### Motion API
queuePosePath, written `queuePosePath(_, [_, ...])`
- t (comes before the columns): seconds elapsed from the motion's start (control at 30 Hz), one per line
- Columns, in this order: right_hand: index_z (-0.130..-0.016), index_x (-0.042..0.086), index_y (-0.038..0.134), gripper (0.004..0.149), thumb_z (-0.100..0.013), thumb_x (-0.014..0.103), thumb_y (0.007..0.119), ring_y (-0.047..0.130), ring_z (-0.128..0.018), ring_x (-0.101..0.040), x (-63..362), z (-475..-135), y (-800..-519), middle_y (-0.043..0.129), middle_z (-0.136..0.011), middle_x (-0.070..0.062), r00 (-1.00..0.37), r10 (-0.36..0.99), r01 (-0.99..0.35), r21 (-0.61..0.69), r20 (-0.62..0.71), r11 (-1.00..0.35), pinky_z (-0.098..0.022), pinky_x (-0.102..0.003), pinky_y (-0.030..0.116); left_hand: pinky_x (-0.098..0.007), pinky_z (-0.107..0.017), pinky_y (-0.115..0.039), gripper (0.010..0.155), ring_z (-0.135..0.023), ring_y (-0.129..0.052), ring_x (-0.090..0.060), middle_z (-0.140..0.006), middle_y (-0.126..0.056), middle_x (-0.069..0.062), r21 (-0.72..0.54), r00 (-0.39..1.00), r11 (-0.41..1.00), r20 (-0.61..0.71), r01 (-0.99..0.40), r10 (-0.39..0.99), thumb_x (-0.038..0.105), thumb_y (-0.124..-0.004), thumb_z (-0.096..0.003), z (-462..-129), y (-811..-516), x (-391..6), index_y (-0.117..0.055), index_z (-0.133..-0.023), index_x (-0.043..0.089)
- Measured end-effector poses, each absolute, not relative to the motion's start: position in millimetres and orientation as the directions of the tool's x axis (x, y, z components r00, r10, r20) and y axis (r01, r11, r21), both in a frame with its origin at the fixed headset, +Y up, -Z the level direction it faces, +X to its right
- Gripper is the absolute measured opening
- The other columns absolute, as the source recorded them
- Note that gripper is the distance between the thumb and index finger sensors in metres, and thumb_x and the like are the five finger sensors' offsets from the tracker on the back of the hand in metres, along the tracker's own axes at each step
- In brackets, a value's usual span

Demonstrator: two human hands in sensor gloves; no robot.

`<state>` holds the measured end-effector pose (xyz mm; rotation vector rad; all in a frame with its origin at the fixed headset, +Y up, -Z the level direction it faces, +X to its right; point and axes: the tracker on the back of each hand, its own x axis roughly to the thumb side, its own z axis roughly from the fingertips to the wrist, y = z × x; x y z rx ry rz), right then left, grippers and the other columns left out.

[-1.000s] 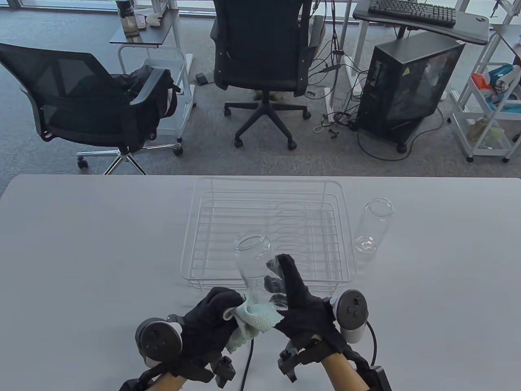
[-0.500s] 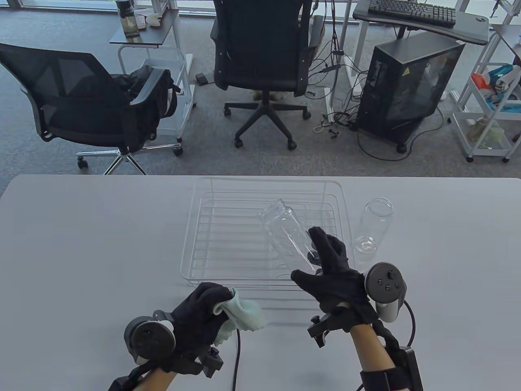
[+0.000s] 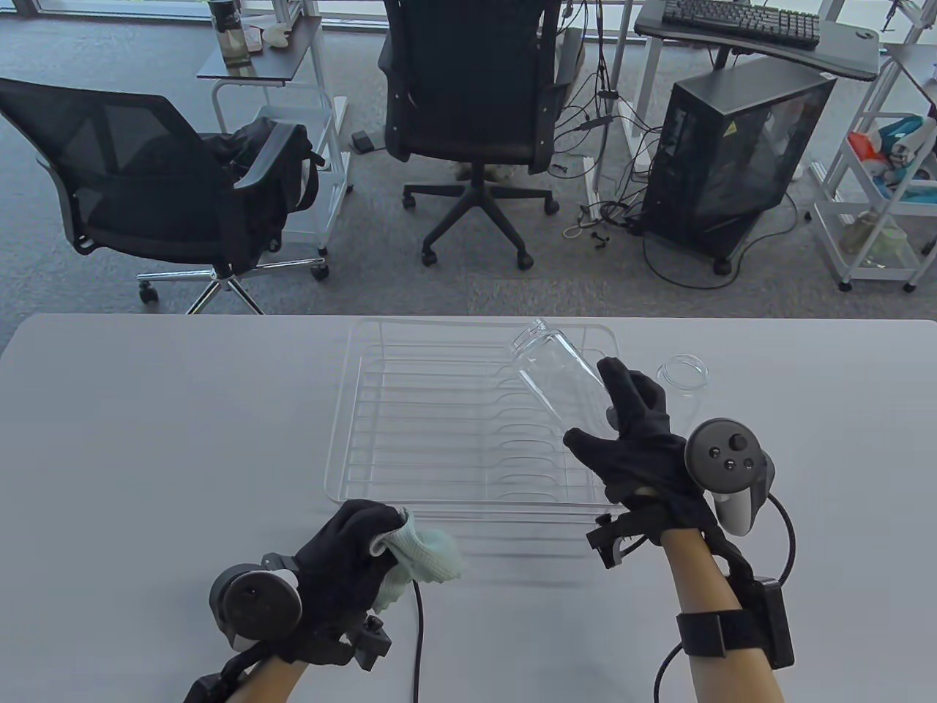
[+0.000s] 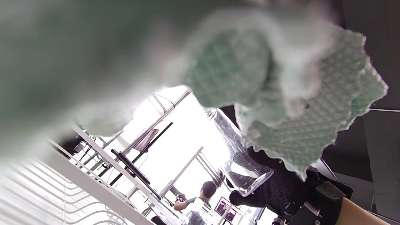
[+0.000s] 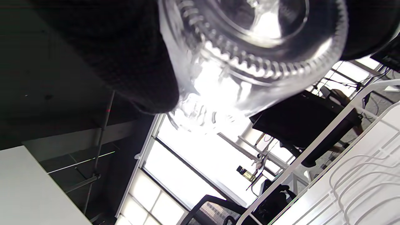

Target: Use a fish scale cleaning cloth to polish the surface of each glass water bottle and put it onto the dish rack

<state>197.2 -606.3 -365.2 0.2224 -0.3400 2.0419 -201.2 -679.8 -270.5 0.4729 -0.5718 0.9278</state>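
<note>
the right hand [image 3: 633,439] is gripping the glass bottle [image 3: 556,366] near its base and has carried it away from the cloth, up over the far right part of the dish rack [image 3: 344,447], mouth tilted toward the far rim. that is reading as polishing finished on this bottle and the placing step being under way; it is not yet resting on the wires. the left hand [image 3: 344,564] has dropped back near the front edge of the bench [image 3: 146,439], fingers curled round the bunched green cloth [image 3: 428,558]. a second bottle [image 3: 681,377] is standing just right of the rack, close behind the right hand, where a wide swing could knock it.
</note>
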Motion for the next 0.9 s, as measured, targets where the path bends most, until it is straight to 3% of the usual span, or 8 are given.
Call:
queuePosePath(0.3, [-0.11, 0.013, 0.044, 0.089, -0.045, 0.043, 0.096, 0.067, -0.078, -0.061, 209, -398, -592, 0.039, -0.104, -0.018, -0.6, 0.763, -0.799, -0.238, 0.243, -0.552, -0.045, -0.065, 0.075, -0.049, -0.05, -0.084, 0.042, -0.061, -0.095, -0.024, -0.087, -0.084, -0.008, 0.184, 0.501, 0.512, 0.628, -0.839, 0.596, 0.038, -0.083, -0.0534, -269, -674, -210, -0.071, -0.094, 0.032])
queuePosePath(0.47, [-0.109, 0.013, 0.046, 0.087, -0.045, 0.042, 0.097, 0.067, -0.077, -0.062, 206, -417, -594, 0.041, -0.105, -0.018, -0.613, 0.755, -0.789, -0.219, 0.233, -0.574, -0.044, -0.063, 0.077, -0.049, -0.051, -0.084, 0.042, -0.061, -0.095, -0.024, -0.088, -0.084, -0.008, 0.204, 0.521, 0.519, 0.615, -0.83, 0.592, 0.037, -0.083, -0.0534, -268, -674, -212, -0.071, -0.094, 0.032])
queuePosePath(0.9, [-0.109, 0.012, 0.045, 0.088, -0.045, 0.044, 0.096, 0.067, -0.078, -0.06, 187, -465, -607, 0.041, -0.106, -0.017, -0.791, 0.572, -0.61, -0.206, 0.217, -0.765, -0.046, -0.06, 0.073, -0.049, -0.051, -0.084, 0.042, -0.061, -0.095, -0.024, -0.088, -0.084, -0.008, 0.273, 0.585, 0.544, 0.591, -0.793, 0.556, 0.037, -0.083, -0.0531, -269, -670, -218, -0.071, -0.093, 0.033])
